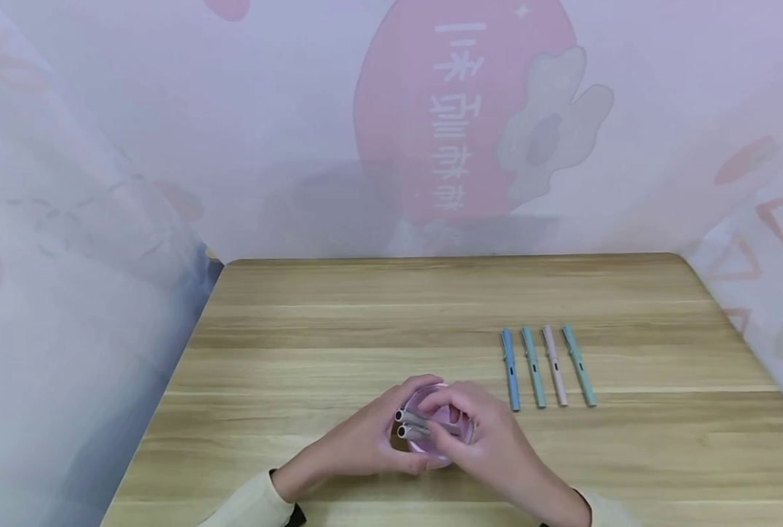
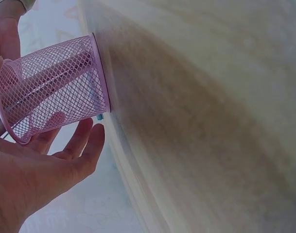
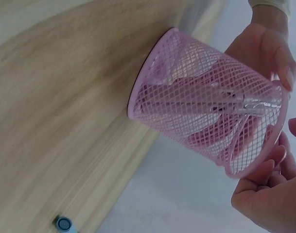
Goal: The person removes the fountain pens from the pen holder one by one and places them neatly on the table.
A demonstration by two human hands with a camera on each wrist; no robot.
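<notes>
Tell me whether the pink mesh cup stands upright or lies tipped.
Upright: both wrist views show the pink mesh cup with its base flat on the table, rim away from it, pens inside.

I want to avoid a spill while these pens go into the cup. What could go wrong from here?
1. The pink mesh cup is light and already holds grey pens leaning to one side; a nudge from either hand might tip it.
2. The right hand works at the rim while the left hand only steadies the side, so the cup may slide on the smooth table.
3. The four pens lying loose in a row could roll if bumped.
</notes>
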